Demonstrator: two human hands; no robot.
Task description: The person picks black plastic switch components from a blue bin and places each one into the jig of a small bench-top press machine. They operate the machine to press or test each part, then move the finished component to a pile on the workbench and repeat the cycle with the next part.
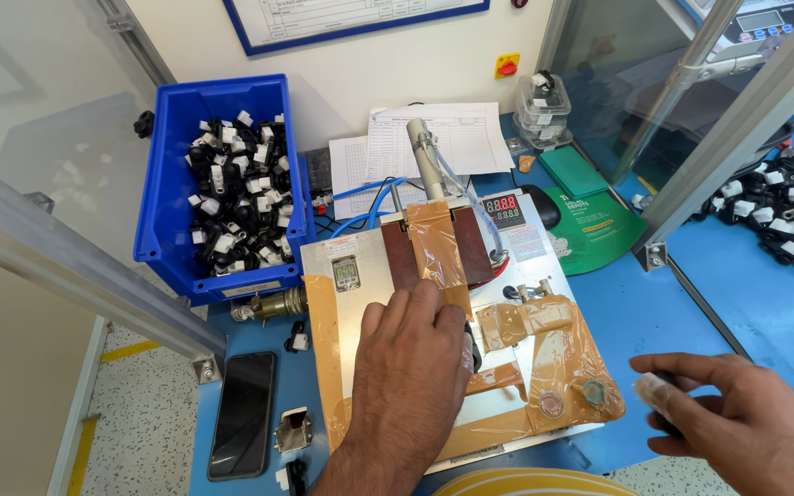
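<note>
My left hand (408, 372) lies palm down on a taped metal fixture plate (516, 303), its fingers curled over a small dark part that is mostly hidden under it. The fingertips reach the brown tape-covered press block (436, 241) at the plate's middle. My right hand (737, 413) hovers over the blue table at the lower right, fingers pinched on a small black-and-white clip part (656, 393). A grey cylinder (425, 156) rises behind the press block.
A blue bin (169, 197) full of black and white clips stands at the left. A black phone (243, 413) lies at the table's front left. A red digital display (504, 207), paper sheets (434, 138), a green mat (599, 225) and more clips (788, 216) at right surround the fixture.
</note>
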